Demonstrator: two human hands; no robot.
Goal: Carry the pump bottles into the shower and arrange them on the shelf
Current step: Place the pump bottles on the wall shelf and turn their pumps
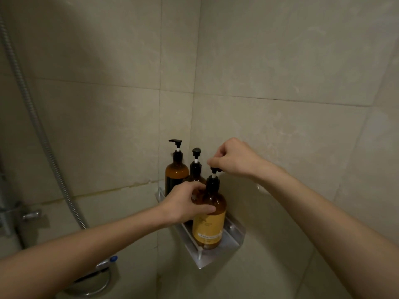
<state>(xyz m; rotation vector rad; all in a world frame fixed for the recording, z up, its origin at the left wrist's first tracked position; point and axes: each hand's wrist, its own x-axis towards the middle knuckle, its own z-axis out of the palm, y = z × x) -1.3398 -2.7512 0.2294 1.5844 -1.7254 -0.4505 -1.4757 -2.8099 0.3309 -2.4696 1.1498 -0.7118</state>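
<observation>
Three amber pump bottles stand in a row on a metal shelf (235, 236) fixed in the tiled corner. The nearest bottle (210, 223) carries a yellow label. My left hand (185, 206) grips its shoulder from the left. My right hand (233, 158) pinches its black pump head from above. Behind it stands the middle bottle (196, 167), its body mostly hidden by my left hand. The far bottle (176, 171) stands against the wall with its spout pointing left.
A metal shower hose (41, 130) hangs down the left wall to a chrome mixer (13, 219). A tap handle with a blue dot (108, 263) sticks out low at the left. Tiled walls close in on both sides of the shelf.
</observation>
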